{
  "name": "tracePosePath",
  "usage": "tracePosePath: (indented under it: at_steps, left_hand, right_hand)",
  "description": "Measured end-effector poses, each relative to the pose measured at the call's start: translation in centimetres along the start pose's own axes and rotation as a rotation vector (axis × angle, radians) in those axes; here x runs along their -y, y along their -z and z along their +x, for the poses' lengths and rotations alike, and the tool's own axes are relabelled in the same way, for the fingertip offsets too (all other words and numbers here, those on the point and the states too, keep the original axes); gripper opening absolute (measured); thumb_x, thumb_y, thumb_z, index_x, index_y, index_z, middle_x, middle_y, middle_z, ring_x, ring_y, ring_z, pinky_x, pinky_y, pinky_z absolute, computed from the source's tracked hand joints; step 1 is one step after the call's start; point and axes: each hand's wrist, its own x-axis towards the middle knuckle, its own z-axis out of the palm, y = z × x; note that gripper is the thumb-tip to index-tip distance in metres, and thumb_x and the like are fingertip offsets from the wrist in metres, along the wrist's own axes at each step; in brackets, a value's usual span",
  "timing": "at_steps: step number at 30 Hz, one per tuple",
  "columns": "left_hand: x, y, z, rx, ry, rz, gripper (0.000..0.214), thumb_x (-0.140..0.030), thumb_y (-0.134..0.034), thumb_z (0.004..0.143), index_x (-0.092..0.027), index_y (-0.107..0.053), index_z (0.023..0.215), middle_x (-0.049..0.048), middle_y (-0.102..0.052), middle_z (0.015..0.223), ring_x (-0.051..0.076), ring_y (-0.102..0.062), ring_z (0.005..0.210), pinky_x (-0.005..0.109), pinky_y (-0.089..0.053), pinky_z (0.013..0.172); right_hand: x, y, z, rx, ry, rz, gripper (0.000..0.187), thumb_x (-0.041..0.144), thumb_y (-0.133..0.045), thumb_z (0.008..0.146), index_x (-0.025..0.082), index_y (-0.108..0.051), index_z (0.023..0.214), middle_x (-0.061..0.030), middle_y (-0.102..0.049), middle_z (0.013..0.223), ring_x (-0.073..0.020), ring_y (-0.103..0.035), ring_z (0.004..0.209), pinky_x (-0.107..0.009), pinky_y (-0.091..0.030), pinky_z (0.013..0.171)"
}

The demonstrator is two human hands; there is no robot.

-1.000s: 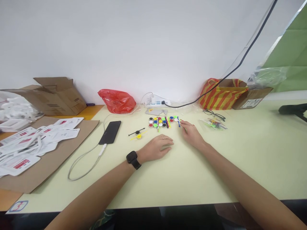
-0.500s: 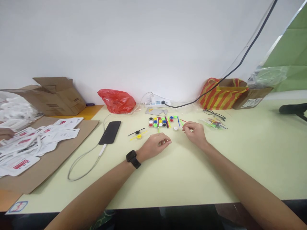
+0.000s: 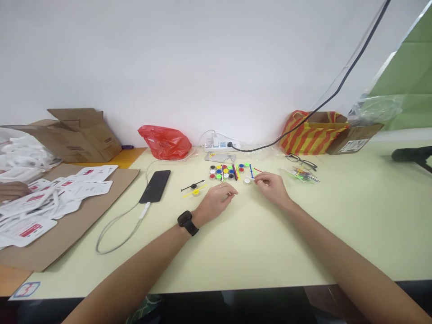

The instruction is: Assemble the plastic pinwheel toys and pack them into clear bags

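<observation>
On the pale green table (image 3: 236, 252) lies a cluster of small coloured discs (image 3: 225, 172) with thin coloured sticks (image 3: 251, 171) among them. My left hand (image 3: 216, 201), with a black watch on the wrist, rests just in front of the cluster, fingers curled in. My right hand (image 3: 272, 188) is to the right of it, fingertips pinched together beside a white disc (image 3: 247, 181). What either hand holds is too small to see. A black disc on a stick (image 3: 193, 185) and a yellow one (image 3: 195, 192) lie left of my left hand.
A black phone (image 3: 155, 186) on a white cable lies at left. Cardboard (image 3: 77, 225) with several white packets, and another person's hand (image 3: 11, 191), are at far left. At the back are a red bag (image 3: 165, 143), power strip (image 3: 221, 145), striped bag (image 3: 312, 132), glasses (image 3: 300, 161) and boxes.
My left hand has lifted from lying flat and curled its fingers, moving towards the discs. My right hand drew back, closed, then moved next to a white disc now lying apart. A hand appeared at far left.
</observation>
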Motion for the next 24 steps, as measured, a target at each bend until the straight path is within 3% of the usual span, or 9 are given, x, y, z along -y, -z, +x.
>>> tracePosePath:
  at_steps: [4, 6, 10, 14, 19, 24]
  left_hand:
    - [-0.5, 0.1, 0.0, -0.034, 0.033, 0.01, 0.01, -0.02, -0.06, 0.099, -0.021, -0.068, 0.105, 0.0054, -0.072, 0.1, 0.018, -0.068, 0.092, 0.034, -0.056, 0.086]
    - [-0.6, 0.2, 0.0, -0.028, 0.047, 0.031, 0.016, -0.022, -0.064, 0.098, -0.023, -0.067, 0.114, 0.0068, -0.071, 0.109, 0.021, -0.067, 0.103, 0.039, -0.056, 0.095]
    - [-0.9, 0.4, 0.0, 0.043, 0.058, 0.065, 0.03, -0.026, -0.07, 0.094, -0.025, -0.064, 0.124, 0.0097, -0.065, 0.129, 0.027, -0.059, 0.126, 0.047, -0.048, 0.111]
    - [-1.1, 0.5, 0.0, 0.099, 0.049, 0.051, 0.03, -0.029, -0.069, 0.095, -0.024, -0.064, 0.124, 0.0095, -0.065, 0.125, 0.026, -0.06, 0.122, 0.045, -0.05, 0.109]
    - [-1.3, 0.6, 0.0, 0.229, 0.022, 0.036, 0.027, -0.028, -0.068, 0.094, -0.025, -0.066, 0.121, 0.0073, -0.07, 0.115, 0.026, -0.063, 0.113, 0.042, -0.052, 0.101]
    - [-0.8, 0.5, -0.1, 0.233, 0.062, 0.031, 0.021, -0.027, -0.063, 0.097, -0.023, -0.067, 0.118, 0.006, -0.071, 0.104, 0.023, -0.066, 0.101, 0.039, -0.053, 0.093]
  right_hand:
    - [0.3, -0.4, -0.1, 0.136, -0.064, 0.096, 0.021, 0.019, -0.057, 0.075, 0.019, -0.076, 0.067, -0.0075, -0.079, 0.084, -0.0215, -0.072, 0.074, -0.031, -0.057, 0.069]
    - [0.9, -0.3, -0.3, 0.218, -0.09, 0.175, 0.021, 0.019, -0.057, 0.074, 0.019, -0.076, 0.066, -0.0074, -0.078, 0.082, -0.02, -0.07, 0.069, -0.03, -0.057, 0.067]
    - [2.4, -0.3, -0.7, 0.404, -0.134, 0.291, 0.02, 0.02, -0.057, 0.073, 0.019, -0.076, 0.067, -0.007, -0.077, 0.084, -0.0194, -0.069, 0.071, -0.029, -0.057, 0.066]
    - [3.3, -0.4, -1.2, 0.598, -0.114, 0.361, 0.02, 0.02, -0.059, 0.076, 0.019, -0.077, 0.067, -0.0062, -0.077, 0.086, -0.0179, -0.067, 0.071, -0.028, -0.055, 0.067]
    - [3.5, -0.7, -1.5, 0.613, -0.102, 0.435, 0.011, 0.025, -0.071, 0.079, 0.019, -0.079, 0.079, -0.0074, -0.079, 0.096, -0.0218, -0.071, 0.088, -0.033, -0.056, 0.082]
    - [3.2, -1.2, -1.6, 0.61, -0.144, 0.449, 0.015, 0.031, -0.074, 0.082, 0.018, -0.078, 0.088, -0.0062, -0.078, 0.096, -0.0215, -0.071, 0.092, -0.035, -0.054, 0.089]
